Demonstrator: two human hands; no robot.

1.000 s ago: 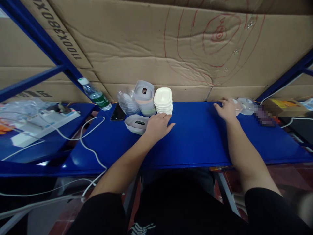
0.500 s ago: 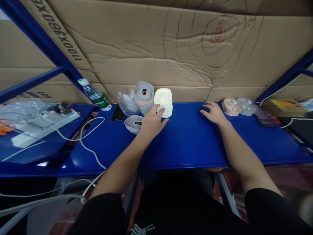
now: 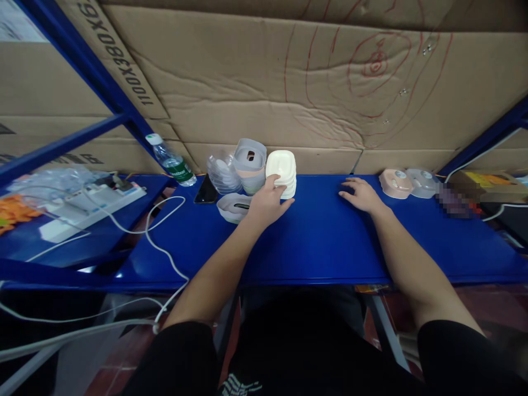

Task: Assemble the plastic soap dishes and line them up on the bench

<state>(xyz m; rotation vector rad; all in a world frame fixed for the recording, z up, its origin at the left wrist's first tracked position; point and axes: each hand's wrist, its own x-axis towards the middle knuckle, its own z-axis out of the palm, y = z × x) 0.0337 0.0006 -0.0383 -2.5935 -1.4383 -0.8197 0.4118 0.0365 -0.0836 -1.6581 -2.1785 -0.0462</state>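
At the front of a stack of cream plastic dishes (image 3: pixel 281 163) is my left hand (image 3: pixel 267 202), its fingers reaching against the near side and the thumb stuck out apart. It does not grip the stack. Partly behind my left wrist lies a single grey oval plastic shell (image 3: pixel 231 206) with a slot. A pile of similar grey and pinkish shells (image 3: pixel 250 157) stands left of the cream stack, with nested clear plastic covers (image 3: pixel 223 175) beside it. My right hand (image 3: pixel 359 195) rests open over the blue table, fingers spread, left of a closed pink box (image 3: pixel 396 184).
A clear lidded box (image 3: pixel 424 184) adjoins the pink one. On the left are a black phone (image 3: pixel 205 191), a water bottle (image 3: pixel 175 164), a white cable (image 3: pixel 167 253) and a power strip (image 3: pixel 94 212). Cardboard (image 3: pixel 231 71) walls the back of the blue table (image 3: pixel 317 242).
My right hand has moved left, away from the pink box, which is now uncovered. My left hand has shifted up to the cream stack. The view has turned slightly left.
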